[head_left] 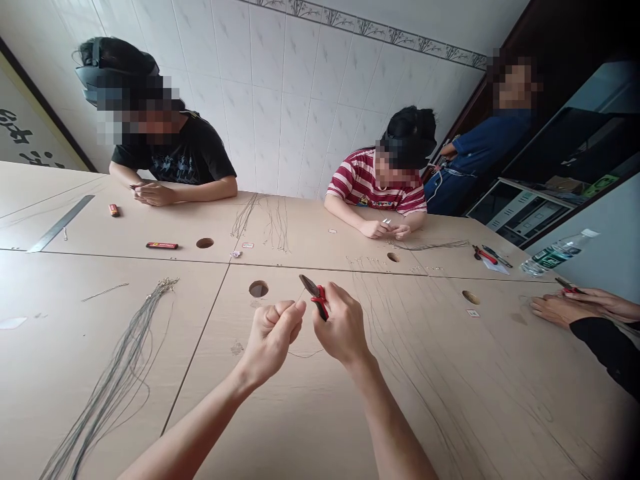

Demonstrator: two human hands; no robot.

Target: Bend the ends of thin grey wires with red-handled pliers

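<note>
My left hand [269, 337] is closed, its thumb pressed on the curled fingers, pinching a thin dark cord [306, 356]. Part of that cord hangs below the hands, and a short end reaches up toward the plier jaws. Wrapped in my right hand [345, 325] is a pair of pliers [315, 293] with red and black handles, its dark jaws pointing up and left. Whether the jaws grip the cord end is too small to tell. To the left lies a bundle of grey cords [127, 350] with metal ends. Several single cords [395, 337] stretch out on the right.
Two people sit opposite, and a co-worker's hands [575, 303] work at the right edge. The table [225, 413] has round holes. On it are a metal ruler [63, 223], a red box cutter [163, 246], other pliers [483, 255] and a water bottle [557, 253].
</note>
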